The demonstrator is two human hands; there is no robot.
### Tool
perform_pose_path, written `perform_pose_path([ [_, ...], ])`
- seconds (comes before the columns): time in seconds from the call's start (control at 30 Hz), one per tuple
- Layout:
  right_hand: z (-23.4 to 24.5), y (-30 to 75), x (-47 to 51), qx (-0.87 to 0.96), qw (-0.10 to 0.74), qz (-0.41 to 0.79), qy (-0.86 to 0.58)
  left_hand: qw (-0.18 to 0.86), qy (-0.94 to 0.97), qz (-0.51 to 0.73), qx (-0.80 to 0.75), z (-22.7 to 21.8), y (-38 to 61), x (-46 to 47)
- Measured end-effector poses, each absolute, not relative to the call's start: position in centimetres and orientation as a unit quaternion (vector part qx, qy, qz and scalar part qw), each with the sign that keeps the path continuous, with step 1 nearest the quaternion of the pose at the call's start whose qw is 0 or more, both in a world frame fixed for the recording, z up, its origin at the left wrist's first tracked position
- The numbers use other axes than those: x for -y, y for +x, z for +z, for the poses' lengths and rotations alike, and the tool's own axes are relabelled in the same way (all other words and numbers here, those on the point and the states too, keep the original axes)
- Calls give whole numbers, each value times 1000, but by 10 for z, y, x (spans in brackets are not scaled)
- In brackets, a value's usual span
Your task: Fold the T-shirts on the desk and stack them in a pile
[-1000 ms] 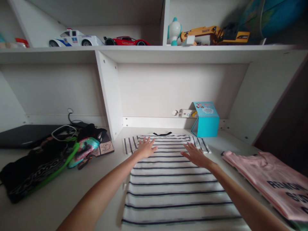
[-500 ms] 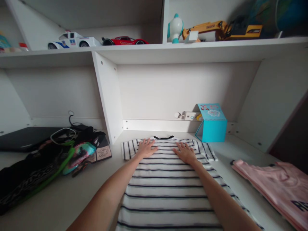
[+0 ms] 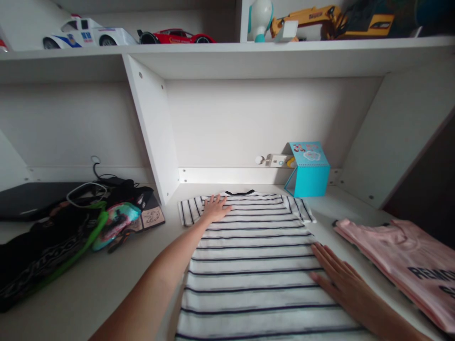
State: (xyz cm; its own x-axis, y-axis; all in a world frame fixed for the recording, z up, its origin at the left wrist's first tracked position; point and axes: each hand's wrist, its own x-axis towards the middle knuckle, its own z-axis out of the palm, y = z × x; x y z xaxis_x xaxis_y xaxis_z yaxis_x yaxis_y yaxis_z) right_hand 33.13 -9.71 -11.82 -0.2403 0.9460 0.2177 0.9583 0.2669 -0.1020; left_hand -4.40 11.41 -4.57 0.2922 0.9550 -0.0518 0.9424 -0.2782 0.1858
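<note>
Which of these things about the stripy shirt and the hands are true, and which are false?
1. Both hands lie flat on the striped T-shirt. True: the left hand is near the collar, the right hand at the shirt's right edge.
2. The pink T-shirt lies left of the striped one. False: it lies to the right.
3. A blue box stands behind the striped shirt. True.
4. The red toy car sits on the desk. False: it is up on the shelf.
5. The right hand holds the blue box. False: it rests on the shirt.
</note>
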Motion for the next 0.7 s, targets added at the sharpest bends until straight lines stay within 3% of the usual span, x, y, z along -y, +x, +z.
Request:
perform_pose_path([
  [0.17, -94, 291, 118, 750, 122, -98, -643, 117, 804, 20, -582, -33, -45, -117],
  [0.3, -67, 166, 141, 854, 204, -115, -466, 101, 781, 29, -616, -22, -73, -123],
  [0.4, -81, 69, 163, 874, 335, -161, -312, 82, 738, 38, -669, -22, -109, -120],
  [0.57, -97, -9, 175, 747, 533, -218, -331, 57, 697, 71, -711, -24, -156, -110],
  [0.7, -62, -5, 174, 772, 506, -124, -365, 77, 675, 101, -727, -14, -169, -115],
])
